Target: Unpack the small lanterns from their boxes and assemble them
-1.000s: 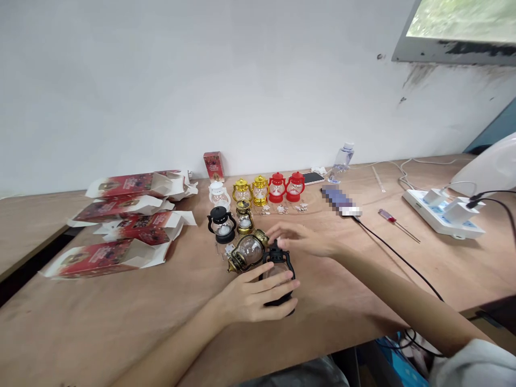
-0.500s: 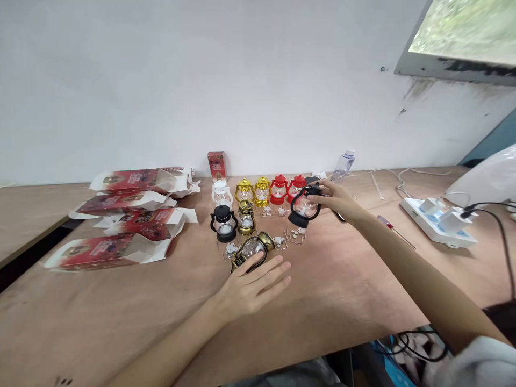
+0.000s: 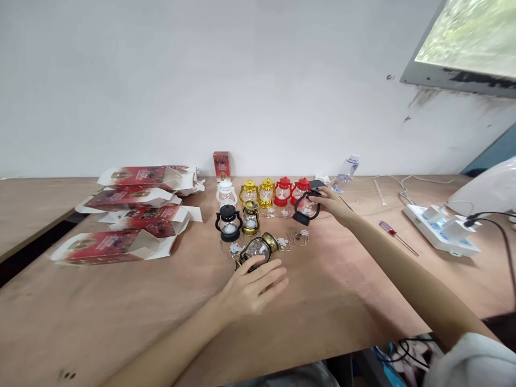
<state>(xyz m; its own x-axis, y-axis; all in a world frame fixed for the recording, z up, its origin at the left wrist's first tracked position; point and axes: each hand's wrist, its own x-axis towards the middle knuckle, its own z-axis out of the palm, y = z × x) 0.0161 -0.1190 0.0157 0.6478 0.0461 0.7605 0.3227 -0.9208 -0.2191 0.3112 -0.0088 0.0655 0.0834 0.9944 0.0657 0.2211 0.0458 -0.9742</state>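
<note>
My right hand (image 3: 332, 204) is closed on the top of a black lantern (image 3: 307, 208) with a clear globe, holding it tilted in front of the red lanterns (image 3: 283, 191). My left hand (image 3: 253, 287) has its fingers stretched out, the thumb side resting against a bronze lantern (image 3: 258, 248) that lies on its side. Behind that lantern stand a second black lantern (image 3: 229, 223) and an upright bronze lantern (image 3: 251, 219). Gold lanterns (image 3: 266, 193) and a white lantern (image 3: 226, 194) stand in the back row. Small white parts and bent wires (image 3: 284, 243) lie among them.
Opened red boxes (image 3: 133, 207) lie at left, and a small red box (image 3: 221, 166) stands against the wall. At right are a screwdriver (image 3: 397, 236), a white power strip (image 3: 439, 231) with plugs, and a tilted clear bottle (image 3: 345, 173). A dark phone-like slab (image 3: 317, 184) lies behind my right hand.
The view has shifted slightly, so the scene sits a little further right. My right hand and the black lantern have moved only slightly; my left hand stays by the bronze lantern.
</note>
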